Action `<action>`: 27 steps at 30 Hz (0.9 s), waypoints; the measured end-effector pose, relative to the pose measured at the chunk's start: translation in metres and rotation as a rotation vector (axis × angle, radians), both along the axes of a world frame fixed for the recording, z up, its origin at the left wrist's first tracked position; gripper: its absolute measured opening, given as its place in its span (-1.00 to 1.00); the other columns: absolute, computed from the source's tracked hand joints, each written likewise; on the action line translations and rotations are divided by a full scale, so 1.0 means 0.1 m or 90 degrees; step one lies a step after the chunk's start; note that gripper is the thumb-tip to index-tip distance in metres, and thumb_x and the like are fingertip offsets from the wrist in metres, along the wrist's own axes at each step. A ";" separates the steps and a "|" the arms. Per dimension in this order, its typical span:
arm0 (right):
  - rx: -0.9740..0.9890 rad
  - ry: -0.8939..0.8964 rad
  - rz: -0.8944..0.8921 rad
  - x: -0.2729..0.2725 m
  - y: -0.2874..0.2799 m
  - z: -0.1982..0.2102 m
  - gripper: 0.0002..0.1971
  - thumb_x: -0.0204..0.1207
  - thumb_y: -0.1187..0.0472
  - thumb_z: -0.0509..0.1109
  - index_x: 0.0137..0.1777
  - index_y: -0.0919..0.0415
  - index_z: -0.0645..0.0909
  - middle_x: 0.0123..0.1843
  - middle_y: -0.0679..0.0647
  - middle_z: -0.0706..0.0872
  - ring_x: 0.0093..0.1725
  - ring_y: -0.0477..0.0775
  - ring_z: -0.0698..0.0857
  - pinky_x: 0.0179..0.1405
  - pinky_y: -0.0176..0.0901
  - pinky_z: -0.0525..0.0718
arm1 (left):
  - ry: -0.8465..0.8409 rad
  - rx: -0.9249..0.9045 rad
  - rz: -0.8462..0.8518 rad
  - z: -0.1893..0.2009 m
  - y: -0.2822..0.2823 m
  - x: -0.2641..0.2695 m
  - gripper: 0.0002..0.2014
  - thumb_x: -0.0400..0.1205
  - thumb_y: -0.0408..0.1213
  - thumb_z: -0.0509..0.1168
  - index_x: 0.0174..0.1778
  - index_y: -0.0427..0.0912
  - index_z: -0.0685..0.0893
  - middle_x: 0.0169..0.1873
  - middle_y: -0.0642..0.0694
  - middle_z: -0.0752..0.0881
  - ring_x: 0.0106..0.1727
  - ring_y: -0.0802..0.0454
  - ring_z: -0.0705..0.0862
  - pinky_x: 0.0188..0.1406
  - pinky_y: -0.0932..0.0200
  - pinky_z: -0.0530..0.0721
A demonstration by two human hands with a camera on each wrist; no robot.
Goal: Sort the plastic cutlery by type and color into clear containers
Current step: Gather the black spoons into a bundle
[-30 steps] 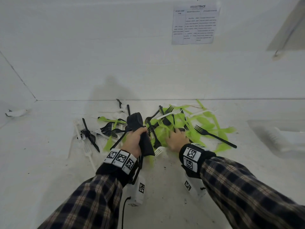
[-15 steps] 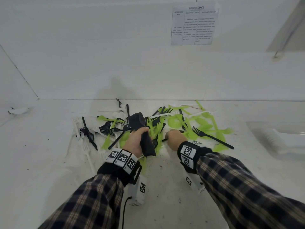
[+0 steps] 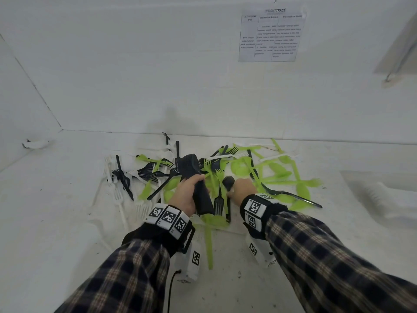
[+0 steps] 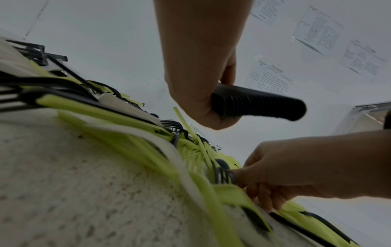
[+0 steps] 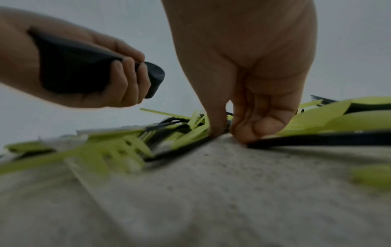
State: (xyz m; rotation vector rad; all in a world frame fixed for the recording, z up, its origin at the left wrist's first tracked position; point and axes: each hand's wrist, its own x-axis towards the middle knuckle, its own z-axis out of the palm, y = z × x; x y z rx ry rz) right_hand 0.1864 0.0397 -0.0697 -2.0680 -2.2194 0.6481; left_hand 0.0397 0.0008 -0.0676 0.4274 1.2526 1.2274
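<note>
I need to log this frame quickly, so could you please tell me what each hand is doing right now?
Left hand: grips a stack of black spoons.
Right hand: pinches one black spoon at the pile.

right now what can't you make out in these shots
- Left hand grips a stack of black spoons; the count is unreadable, as the pieces merge in every view.
- Right hand pinches a black piece in the pile; the fingers hide the pinched spot, and blur softens the right wrist view.
- Clear container: cut off by the head view's right edge, contents washed out.
- Wall sheet: print too small.
</note>
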 end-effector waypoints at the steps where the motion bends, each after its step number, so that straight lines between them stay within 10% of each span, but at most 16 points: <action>1: -0.005 0.000 -0.007 0.00 0.01 -0.01 -0.66 0.60 0.14 0.31 0.21 0.42 0.56 -0.03 0.21 0.55 -0.13 0.10 0.51 -0.50 -0.29 0.37 | 0.002 -0.001 0.002 -0.01 -0.01 0.00 -0.76 0.57 -0.26 0.36 0.07 -0.24 0.50 -0.36 -0.11 0.57 -0.37 0.00 0.60 -0.40 0.12 0.57; 5: -0.009 0.018 -0.013 -0.02 0.03 -0.04 -0.70 0.60 0.23 0.27 0.25 0.40 0.52 0.24 0.24 0.62 0.10 0.16 0.65 -0.14 -0.25 0.50 | 0.003 0.001 0.018 -0.03 -0.05 0.03 -0.75 0.57 -0.26 0.35 0.08 -0.23 0.48 -0.34 -0.12 0.57 -0.37 -0.01 0.61 -0.39 0.11 0.57; 15: 0.126 0.391 -0.152 -0.04 -0.06 0.11 -0.92 0.61 0.27 0.17 -0.07 0.26 0.34 -0.18 0.16 0.60 -0.25 0.17 0.60 -0.37 -0.19 0.52 | -0.010 0.028 0.034 -0.04 -0.14 0.19 -0.92 0.61 -0.36 0.30 -0.15 -0.25 0.52 -0.38 -0.12 0.54 -0.40 -0.02 0.56 -0.44 0.15 0.62; 19: 0.172 0.493 -0.114 -0.16 -0.14 0.21 -0.85 0.63 0.31 0.16 0.11 0.35 0.48 -0.17 0.09 0.55 -0.17 0.06 0.52 -0.27 -0.23 0.41 | -0.032 0.037 0.017 -0.02 -0.13 0.23 -0.86 0.63 -0.35 0.25 -0.26 -0.23 0.54 -0.43 -0.11 0.58 -0.39 -0.02 0.57 -0.41 0.15 0.63; 27: 0.145 0.525 -0.084 -0.42 -0.26 0.15 -0.83 0.55 0.32 0.28 0.08 0.36 0.59 0.01 0.23 0.69 0.05 0.17 0.63 0.04 -0.11 0.55 | -0.083 0.024 -0.031 0.01 -0.06 0.22 -0.73 0.70 -0.24 0.10 0.07 -0.29 0.65 -0.13 -0.24 0.70 -0.11 -0.10 0.68 -0.07 0.04 0.62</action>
